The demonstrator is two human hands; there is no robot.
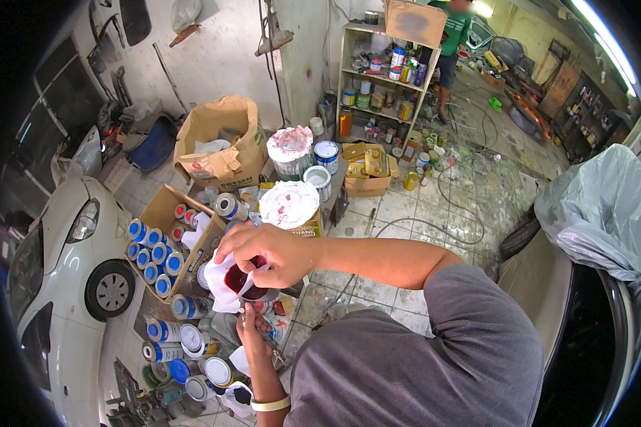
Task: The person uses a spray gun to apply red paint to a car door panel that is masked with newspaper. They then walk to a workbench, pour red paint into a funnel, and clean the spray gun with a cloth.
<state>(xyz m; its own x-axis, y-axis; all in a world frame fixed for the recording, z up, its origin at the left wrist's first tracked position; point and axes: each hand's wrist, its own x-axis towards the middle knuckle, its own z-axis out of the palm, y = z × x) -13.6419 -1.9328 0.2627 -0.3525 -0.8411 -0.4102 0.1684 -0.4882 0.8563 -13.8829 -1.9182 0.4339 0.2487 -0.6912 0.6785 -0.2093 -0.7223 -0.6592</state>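
My right hand (276, 253) is closed, pinching the edge of a white paper or cloth liner (222, 295). The liner stands in or over a cup, and dark red liquid (238, 278) shows inside it. Just below, my left hand (252, 337) wraps round the handle of what looks like a metal paint spray gun (276, 347), under the cup. My fingers and the liner hide most of the cup's rim. Behind my right hand stands a paint-smeared white lid (289, 202) on a large can.
Blue-lidded cans fill a cardboard box (169, 297) on the left, near a white car (85, 235). Several more cans (192, 340) crowd below it. A shelf (377, 75) stands farther back, with a person in green (454, 35) beside it. A hose (441, 228) crosses the tiles.
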